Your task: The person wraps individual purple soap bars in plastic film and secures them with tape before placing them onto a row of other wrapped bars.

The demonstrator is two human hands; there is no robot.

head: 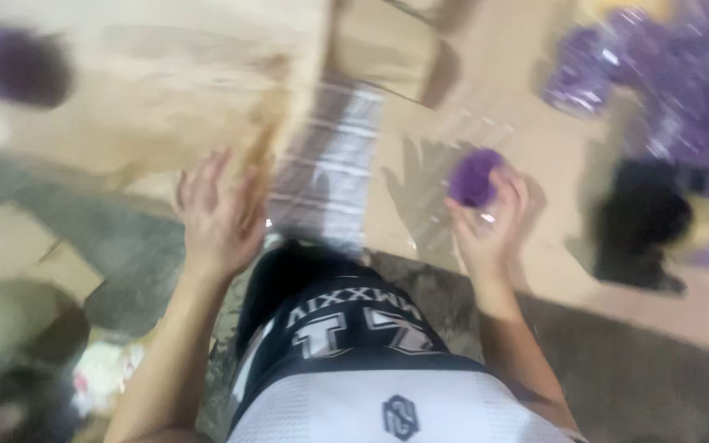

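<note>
- Dark printed shirt (354, 344) lies below both wrists.
- Left hand (217, 215): fingers spread, holding nothing.
- Right hand (490, 221): fingertips pinch a purple fuzzy ball (473, 176); a purple pile (674, 82) lies beyond them.

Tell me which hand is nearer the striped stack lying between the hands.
Left. The left hand is open right beside the striped stack, at its left edge. The right hand is farther off to its right, fingers curled around a small purple thing.

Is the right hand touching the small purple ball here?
Touching. In the head view the right hand has its fingertips wrapped around the purple ball, thumb and fingers overlapping its edge, despite the blur.
</note>
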